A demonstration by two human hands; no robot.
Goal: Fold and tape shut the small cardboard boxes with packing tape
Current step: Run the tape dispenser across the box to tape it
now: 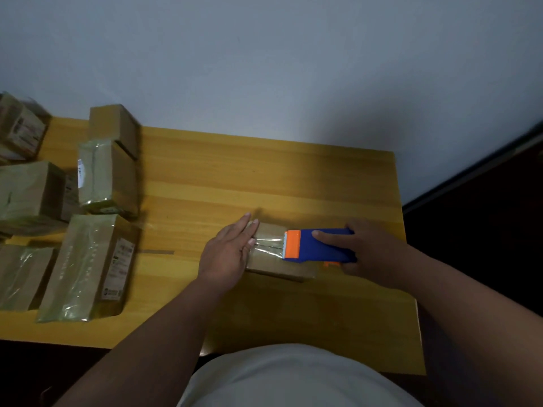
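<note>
The left hand [226, 254] presses flat on the light, stiff cardboard box [279, 259] while the right hand [370, 251] grips the tape dispenser [317, 245] just beside it.

Dim, soft indoor light; the tabletop [264, 177] glows brightest mid-frame. Glare streaks the taped boxes [88, 259] at left, which smear with blur. Wide-angle bending curves the edges; corners fall dark.

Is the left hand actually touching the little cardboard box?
Touching. The head view shows the left hand lying flat on the box, fingers straight over its taped top.
</note>
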